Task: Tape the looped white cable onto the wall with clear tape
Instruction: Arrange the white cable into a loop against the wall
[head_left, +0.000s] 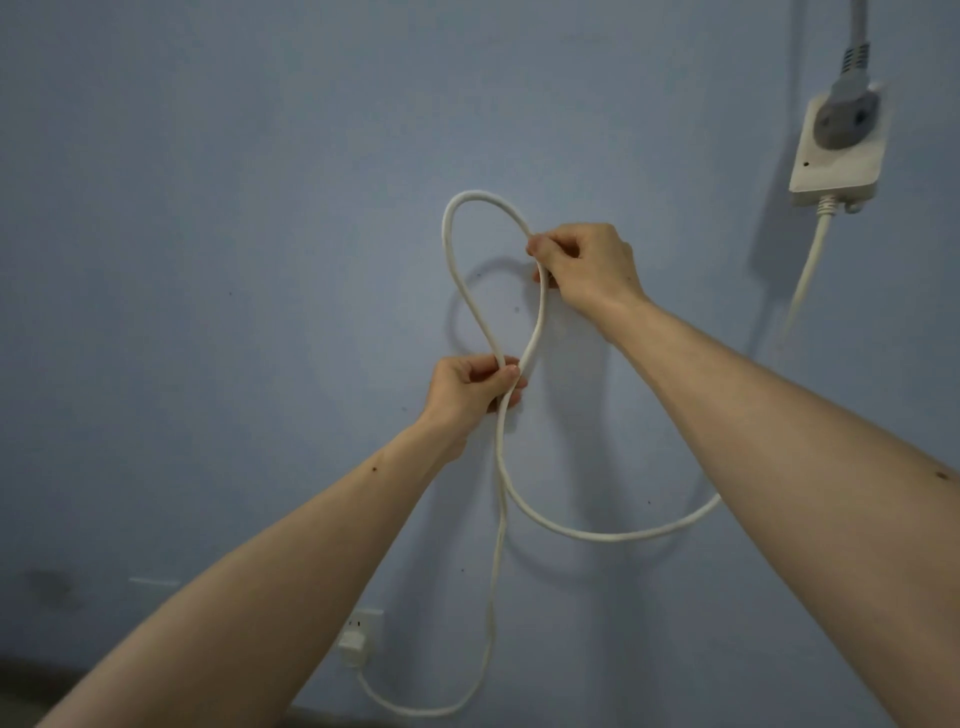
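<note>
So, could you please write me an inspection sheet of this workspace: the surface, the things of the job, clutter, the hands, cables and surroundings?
Surface: blue wall, small dark specks on it.
Job's things: white cable bent into an upright loop in front of the wall; clear tape: nothing seen.
Clutter: nothing seen.
Hands: left hand pinches the cable where the loop's strands cross; right hand pinches the loop's right side, higher up.
Cables: the white cable runs from a power strip at upper right down to a white plug in a low wall socket; a grey plug sits in the strip.
Surroundings: dark floor edge at lower left.
</note>
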